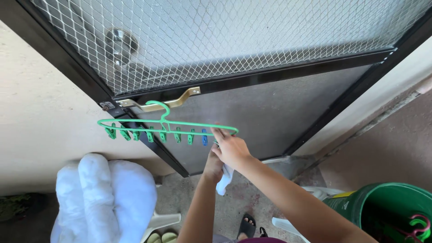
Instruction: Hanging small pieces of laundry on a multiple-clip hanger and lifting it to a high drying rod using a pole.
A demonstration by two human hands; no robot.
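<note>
Right hand (231, 148) fingers pinching a peg on green clip hanger (164, 128), left hand (213, 166) gripping white cloth (224, 182), hanger hooked on door handle (173, 101)

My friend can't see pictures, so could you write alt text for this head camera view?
Both hands meet at the right end of a green clip hanger hooked on a screen door's brass handle: the right hand pinches a clip, the left hand holds a small white cloth. White bedding lies lower left, a green bucket lower right.

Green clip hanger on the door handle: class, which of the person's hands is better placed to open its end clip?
Probably the right hand: its fingers already touch the green clip hanger at that end, while the left hand sits lower, holding a white cloth.
</note>
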